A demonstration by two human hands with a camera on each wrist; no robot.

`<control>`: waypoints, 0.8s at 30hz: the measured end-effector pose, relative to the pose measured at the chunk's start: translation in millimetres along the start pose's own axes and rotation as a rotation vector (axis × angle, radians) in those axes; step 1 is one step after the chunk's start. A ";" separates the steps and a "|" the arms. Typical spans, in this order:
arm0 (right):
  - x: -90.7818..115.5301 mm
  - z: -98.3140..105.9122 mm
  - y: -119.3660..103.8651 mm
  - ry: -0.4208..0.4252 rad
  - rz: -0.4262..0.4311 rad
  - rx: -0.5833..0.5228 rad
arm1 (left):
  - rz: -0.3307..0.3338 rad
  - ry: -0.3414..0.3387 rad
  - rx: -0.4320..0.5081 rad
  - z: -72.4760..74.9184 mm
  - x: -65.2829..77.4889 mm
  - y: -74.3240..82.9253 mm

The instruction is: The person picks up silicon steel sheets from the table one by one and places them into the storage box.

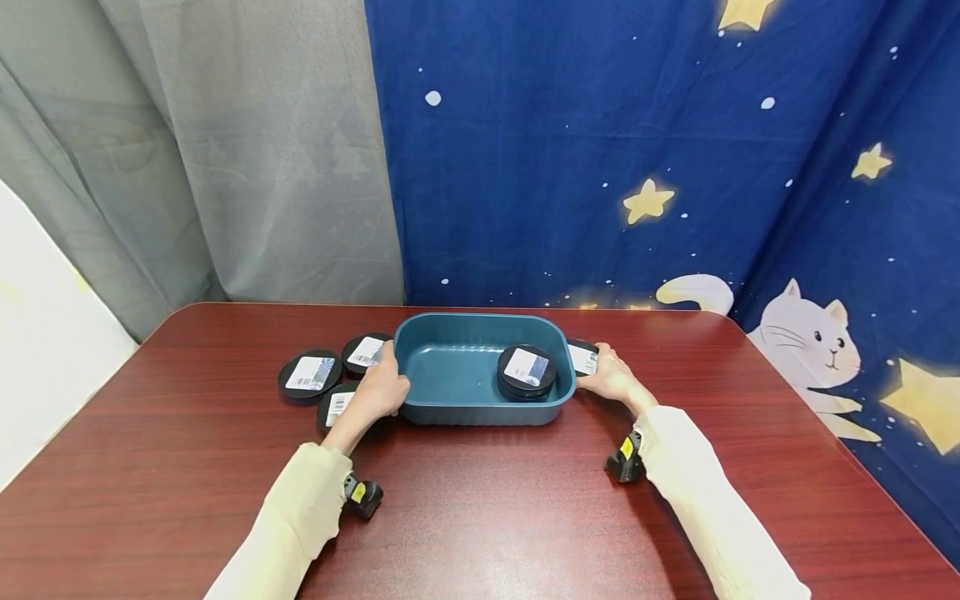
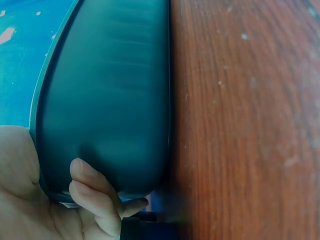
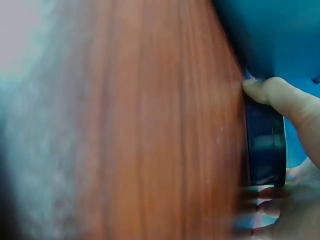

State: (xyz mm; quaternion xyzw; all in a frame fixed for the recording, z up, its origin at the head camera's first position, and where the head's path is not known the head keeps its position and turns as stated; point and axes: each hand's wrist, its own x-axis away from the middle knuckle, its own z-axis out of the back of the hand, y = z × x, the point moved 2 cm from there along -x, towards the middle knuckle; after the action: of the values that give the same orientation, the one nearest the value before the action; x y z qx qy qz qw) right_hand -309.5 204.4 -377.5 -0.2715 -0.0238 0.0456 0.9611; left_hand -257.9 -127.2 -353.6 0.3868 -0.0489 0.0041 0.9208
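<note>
A teal plastic bin with rounded corners stands on the table. My left hand grips its left end; in the left wrist view the fingers curl against the outer wall of the bin. Inside the bin, toward the right, sit stacked round black containers with a white-and-blue label on top. Just outside the right end, my right hand holds another round black container. The right wrist view has my thumb against the side of this container, with the other fingers around its far side.
Three more labelled black containers lie left of the bin: one far left, one behind and one partly hidden by my left hand. The reddish-brown table ends at grey and blue curtains behind.
</note>
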 end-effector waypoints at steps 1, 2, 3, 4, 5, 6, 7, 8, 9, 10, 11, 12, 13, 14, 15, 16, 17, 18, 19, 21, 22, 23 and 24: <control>0.0 -0.3 -0.2 0.005 -0.005 -0.006 | -0.001 0.001 -0.001 -0.2 -0.1 0.0; 0.0 -0.6 0.0 0.010 -0.010 -0.012 | -0.002 0.002 -0.001 -0.4 -0.1 0.0; 0.0 -0.8 0.2 0.014 -0.015 -0.017 | -0.004 0.004 -0.002 -0.5 -0.1 -0.1; 0.1 -0.9 0.3 0.021 -0.017 -0.020 | -0.005 0.002 -0.003 -0.7 -0.2 -0.1; 0.3 -0.9 0.5 0.029 -0.017 -0.021 | -0.006 0.003 -0.004 -0.8 -0.3 -0.2; 0.6 -0.7 0.9 0.037 -0.018 -0.023 | -0.007 0.003 -0.004 -0.8 -0.3 -0.2; 0.8 -0.4 1.2 0.046 -0.016 -0.028 | -0.007 0.003 -0.005 -0.8 -0.4 -0.2; 1.0 -0.2 1.9 0.053 -0.016 -0.035 | -0.007 0.003 -0.004 -0.7 -0.3 -0.1; 1.2 0.3 2.4 0.060 -0.015 -0.043 | -0.007 0.003 -0.004 -0.6 -0.4 -0.1; 1.9 1.0 2.9 0.070 -0.014 -0.053 | -0.007 0.001 -0.003 -0.5 -0.3 -0.3; 2.3 1.6 3.5 0.079 -0.015 -0.064 | -0.006 0.003 -0.003 -0.3 -0.4 -0.4; 2.7 2.4 4.3 0.088 -0.017 -0.076 | -0.007 0.001 -0.002 -0.2 -0.2 -0.4; 3.1 3.0 4.9 0.097 -0.021 -0.087 | -0.008 0.001 -0.002 -0.1 0.0 -0.4; 3.4 3.8 5.6 0.105 -0.026 -0.098 | -0.009 0.000 -0.001 -0.1 0.1 -0.4; 3.7 4.5 6.1 0.113 -0.029 -0.109 | -0.009 0.000 -0.002 -0.1 0.1 -0.4; 3.9 5.2 6.5 0.122 -0.028 -0.117 | -0.010 0.000 -0.003 -0.1 0.2 -0.6; 4.0 5.9 6.8 0.130 -0.029 -0.124 | -0.009 0.002 -0.004 -0.1 0.1 -0.4; 4.1 6.5 7.2 0.136 -0.029 -0.132 | -0.009 0.002 -0.005 -0.1 0.1 -0.4; 4.3 7.2 7.4 0.143 -0.028 -0.140 | -0.008 0.003 -0.004 -0.2 0.0 -0.3; 4.9 8.6 7.9 0.153 -0.019 -0.152 | -0.001 0.002 -0.003 -0.3 -0.4 -0.1; 5.4 9.4 8.1 0.159 -0.014 -0.153 | 0.002 0.000 -0.002 -0.4 -0.4 0.0; 5.9 10.1 8.6 0.165 -0.012 -0.157 | 0.004 0.000 -0.002 -0.5 -0.5 0.1; 6.5 10.8 8.9 0.171 -0.006 -0.159 | 0.003 -0.001 -0.002 -0.5 -0.6 0.1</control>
State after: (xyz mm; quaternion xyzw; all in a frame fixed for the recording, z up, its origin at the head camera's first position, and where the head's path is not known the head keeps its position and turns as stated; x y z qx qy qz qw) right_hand -304.5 218.2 -372.8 -0.3499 0.0537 0.0172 0.9351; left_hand -258.5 -126.7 -353.9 0.3858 -0.0497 0.0053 0.9212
